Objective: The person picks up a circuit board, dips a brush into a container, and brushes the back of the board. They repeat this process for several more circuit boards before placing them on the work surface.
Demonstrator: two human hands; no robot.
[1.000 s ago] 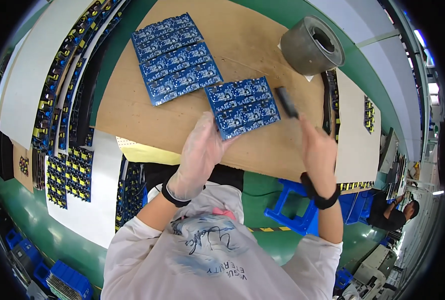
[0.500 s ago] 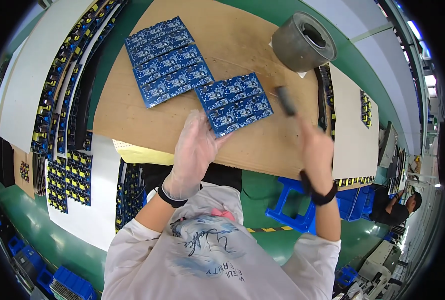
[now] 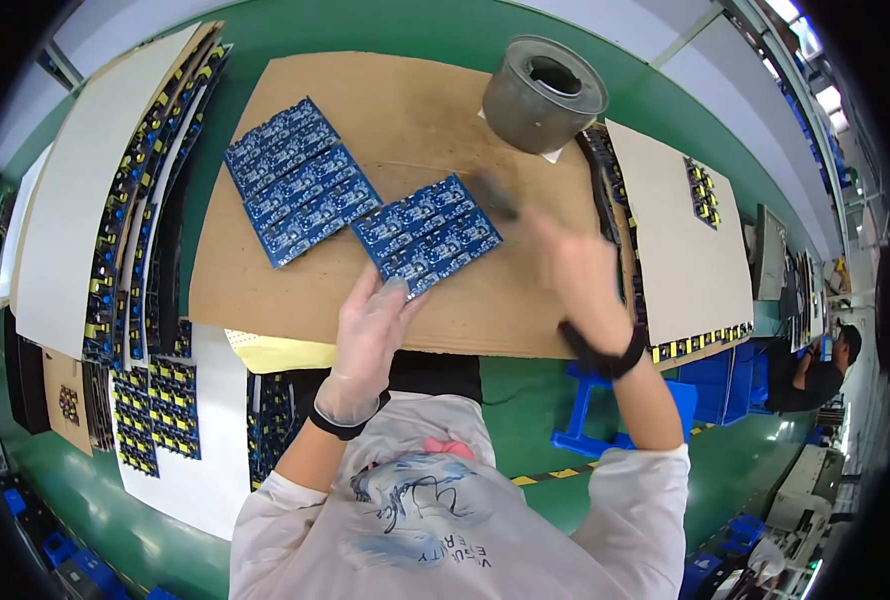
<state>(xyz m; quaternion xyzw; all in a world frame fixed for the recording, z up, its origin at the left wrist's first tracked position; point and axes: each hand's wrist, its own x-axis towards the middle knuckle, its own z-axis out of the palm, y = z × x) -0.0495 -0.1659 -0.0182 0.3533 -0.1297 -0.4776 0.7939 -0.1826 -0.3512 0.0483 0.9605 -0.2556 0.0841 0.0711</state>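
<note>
My left hand (image 3: pixel 367 335), in a clear glove, grips a blue circuit board panel (image 3: pixel 428 232) at its near left edge, thumb and fingers closed on it. The panel is tilted a little above the cardboard. To its left lie more blue circuit board panels (image 3: pixel 303 190), set edge to edge or overlapping. My right hand (image 3: pixel 583 280) is bare and smeared by motion. It is closed round a dark grey brush-like tool (image 3: pixel 495 194), whose blurred head is just off the panel's far right corner. Whether the tool touches the panel I cannot tell.
A round grey metal pot (image 3: pixel 537 110) with a central hole stands at the far right of the cardboard sheet (image 3: pixel 265 310). Board-laden stacks flank it, one at left (image 3: pixel 90 200), one at right (image 3: pixel 675 270). A blue stool (image 3: pixel 580 420) is below; another person (image 3: pixel 815 375) is far right.
The head view has shifted, so the worktable sits lower and farther left. My right hand has brought the tool up closer to the panel's far right corner. The left hand keeps its grip.
</note>
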